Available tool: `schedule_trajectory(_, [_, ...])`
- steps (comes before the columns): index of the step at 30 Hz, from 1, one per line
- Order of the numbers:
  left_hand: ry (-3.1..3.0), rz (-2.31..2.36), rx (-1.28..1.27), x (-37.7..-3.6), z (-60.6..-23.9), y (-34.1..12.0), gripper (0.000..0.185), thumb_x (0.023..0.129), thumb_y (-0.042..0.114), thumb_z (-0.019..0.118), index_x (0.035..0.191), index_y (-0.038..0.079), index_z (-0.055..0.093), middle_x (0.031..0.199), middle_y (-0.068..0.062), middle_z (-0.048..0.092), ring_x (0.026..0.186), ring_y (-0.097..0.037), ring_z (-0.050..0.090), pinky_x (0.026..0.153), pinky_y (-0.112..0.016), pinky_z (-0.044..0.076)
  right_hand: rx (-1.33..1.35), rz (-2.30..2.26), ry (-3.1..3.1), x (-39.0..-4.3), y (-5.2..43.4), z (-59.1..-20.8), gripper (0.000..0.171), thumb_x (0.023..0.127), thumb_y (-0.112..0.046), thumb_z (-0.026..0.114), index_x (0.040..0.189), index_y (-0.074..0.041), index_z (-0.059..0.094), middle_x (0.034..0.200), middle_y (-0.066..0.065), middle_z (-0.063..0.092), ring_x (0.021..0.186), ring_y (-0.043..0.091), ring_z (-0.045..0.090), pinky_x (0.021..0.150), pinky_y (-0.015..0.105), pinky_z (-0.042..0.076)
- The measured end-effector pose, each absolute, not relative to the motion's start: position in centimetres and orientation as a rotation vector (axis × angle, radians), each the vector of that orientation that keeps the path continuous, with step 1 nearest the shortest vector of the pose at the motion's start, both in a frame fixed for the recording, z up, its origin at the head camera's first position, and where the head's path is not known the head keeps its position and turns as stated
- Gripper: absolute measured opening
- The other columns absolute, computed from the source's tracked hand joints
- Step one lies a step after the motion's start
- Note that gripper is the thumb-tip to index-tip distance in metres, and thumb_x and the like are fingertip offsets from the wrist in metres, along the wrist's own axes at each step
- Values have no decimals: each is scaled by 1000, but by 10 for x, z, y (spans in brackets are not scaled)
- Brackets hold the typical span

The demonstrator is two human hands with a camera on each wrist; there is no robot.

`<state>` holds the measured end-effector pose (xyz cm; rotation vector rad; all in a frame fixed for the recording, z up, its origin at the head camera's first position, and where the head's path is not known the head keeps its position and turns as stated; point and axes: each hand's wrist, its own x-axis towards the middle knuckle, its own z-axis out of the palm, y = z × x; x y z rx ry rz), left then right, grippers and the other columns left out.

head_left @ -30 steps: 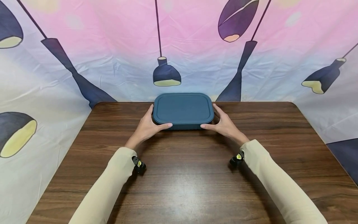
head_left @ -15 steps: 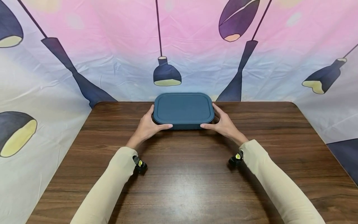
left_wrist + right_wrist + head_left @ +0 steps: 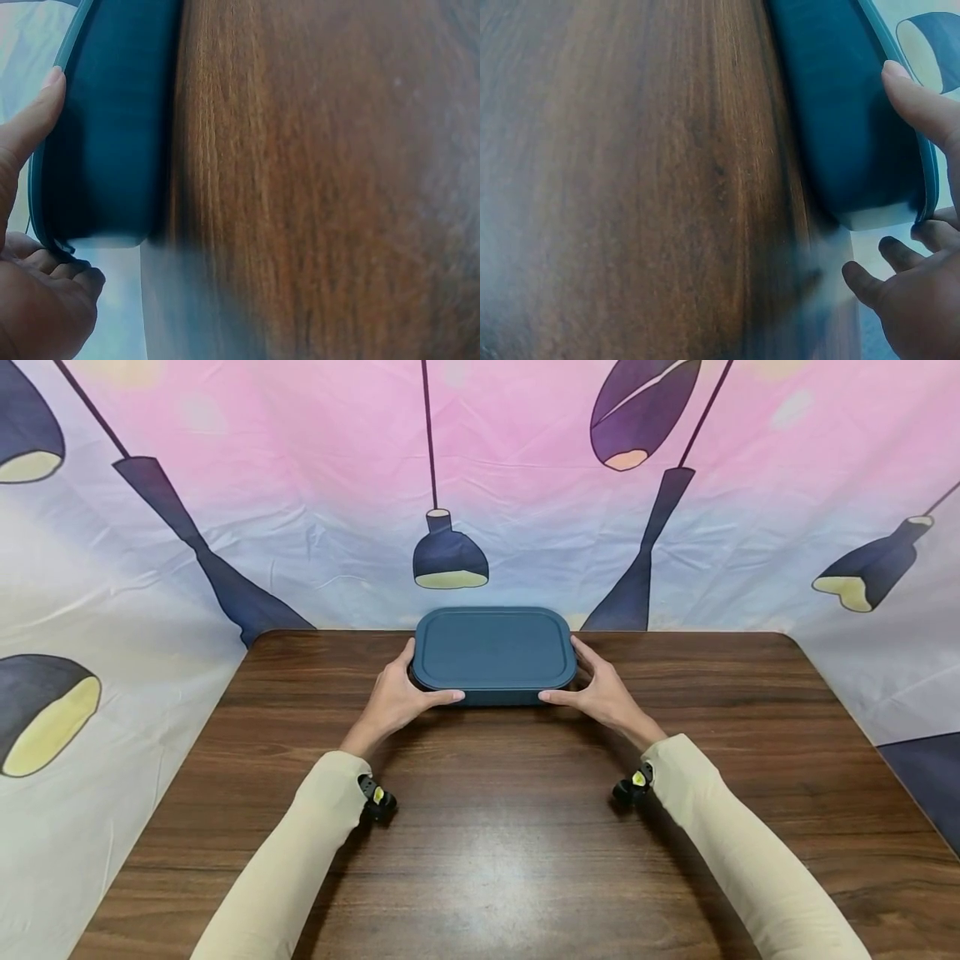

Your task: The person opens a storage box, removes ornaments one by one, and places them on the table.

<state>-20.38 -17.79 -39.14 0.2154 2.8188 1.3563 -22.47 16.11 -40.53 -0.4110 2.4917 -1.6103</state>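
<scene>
A dark teal rectangular box with a rounded, rimmed lid (image 3: 493,647) sits at the back of the brown wooden table, long side facing me. My left hand (image 3: 392,697) grips its front left corner, thumb on the front face and fingers along the left side. The right hand (image 3: 602,693) holds the opposite corner the same way. In the left wrist view, the left thumb (image 3: 46,101) lies at the lid's edge above the box's front wall (image 3: 112,135). In the right wrist view, the right thumb (image 3: 911,94) touches the lid's edge, with several fingers by the short side.
The wooden tabletop (image 3: 480,827) stretches from the box toward me. Right behind its back edge hangs a cloth (image 3: 345,552) printed with dark lamps. Small black cameras are strapped on both wrists, below cream sleeves (image 3: 300,835).
</scene>
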Motion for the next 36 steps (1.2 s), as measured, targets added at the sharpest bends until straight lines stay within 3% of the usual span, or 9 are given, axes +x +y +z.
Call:
schedule_trajectory(10, [2820, 1359, 228, -207, -388, -177, 128, 74, 57, 86, 163, 9, 8, 167, -12, 15, 151, -32, 26, 115, -54, 38, -426, -1597, 2518, -225, 163, -402, 108, 83, -31, 87, 164, -17, 16, 167, 6, 17, 151, 30, 26, 118, 51, 35])
schedule_trajectory(22, [2850, 1305, 229, -205, -382, -175, 129, 74, 63, 84, 163, 11, 7, 167, -15, 18, 149, -32, 30, 114, -54, 39, -458, -1550, 2568, -223, 167, -395, 108, 83, -32, 87, 164, -16, 17, 166, 10, 21, 149, 35, 31, 117, 54, 36])
schedule_trajectory(36, [2853, 1335, 255, -190, -376, -177, 128, 73, 62, 85, 163, 10, 10, 166, -13, 20, 149, -30, 30, 113, -54, 40, -540, -1499, 2580, -216, 176, -390, 103, 84, -32, 86, 162, -13, 22, 166, 7, 21, 152, 27, 24, 120, 48, 32])
